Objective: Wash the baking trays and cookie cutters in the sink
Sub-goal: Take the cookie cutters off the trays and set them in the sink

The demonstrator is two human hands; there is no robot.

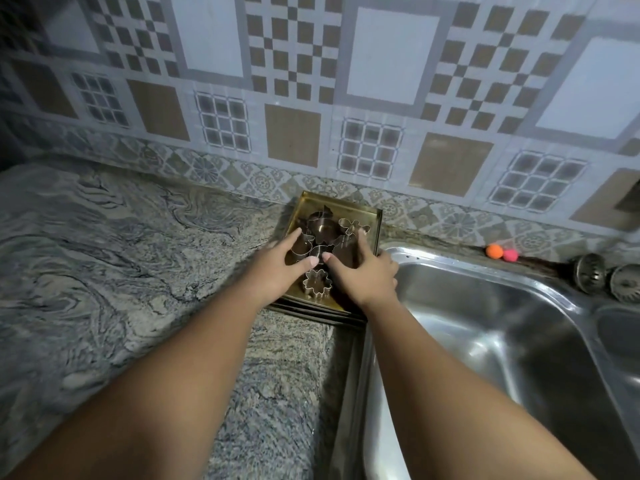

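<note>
A stack of golden baking trays (313,203) lies on the counter against the tiled wall, just left of the steel sink (485,341). Several metal cookie cutters sit in the top tray, among them a flower cutter (317,284) at the front and a round cutter (323,228) further back. My left hand (280,268) rests over the tray's left side, fingers spread above the cutters. My right hand (363,271) is over the tray's right side, fingers spread, thumb near the left thumb. Neither hand visibly grips anything.
Marbled stone counter (121,271) stretches to the left. An orange ball (494,251) and a pink ball (510,255) lie behind the sink. Two round metal strainers (588,271) sit at the sink's far right, beside a second basin (623,341).
</note>
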